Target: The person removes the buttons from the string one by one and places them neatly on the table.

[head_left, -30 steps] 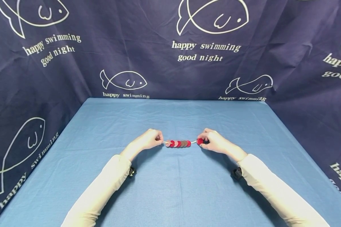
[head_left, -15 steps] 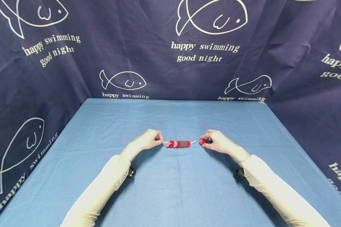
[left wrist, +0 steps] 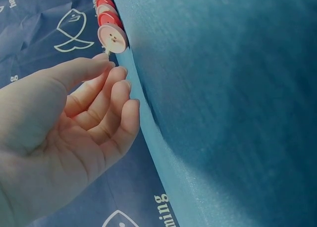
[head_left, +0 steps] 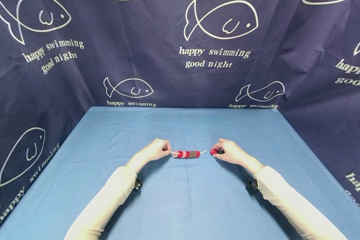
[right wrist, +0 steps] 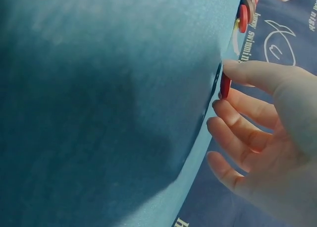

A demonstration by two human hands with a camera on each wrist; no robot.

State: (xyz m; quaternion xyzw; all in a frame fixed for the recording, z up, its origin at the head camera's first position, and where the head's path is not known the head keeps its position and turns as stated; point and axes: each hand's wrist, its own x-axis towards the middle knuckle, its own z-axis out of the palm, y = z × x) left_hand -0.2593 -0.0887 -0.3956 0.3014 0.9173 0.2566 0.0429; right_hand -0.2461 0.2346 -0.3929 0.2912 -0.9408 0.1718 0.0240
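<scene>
A row of red, pink and brown buttons is threaded on a pale string in the middle of the head view. The thumb and index finger of my left hand pinch the string's left end, right beside a pink button. To the right, my right hand pinches a single red button by its edges, a small gap from the string's right end. This red button appears edge-on between thumb and index finger in the right wrist view.
A blue cloth covers the table. Behind and at both sides hangs a dark blue curtain with white fish drawings and lettering. A small black device sits under each wrist.
My right hand has shifted slightly right with the red button, which has come away from the string's right end. The left hand keeps its pinch, and the head view has tilted up slightly.
</scene>
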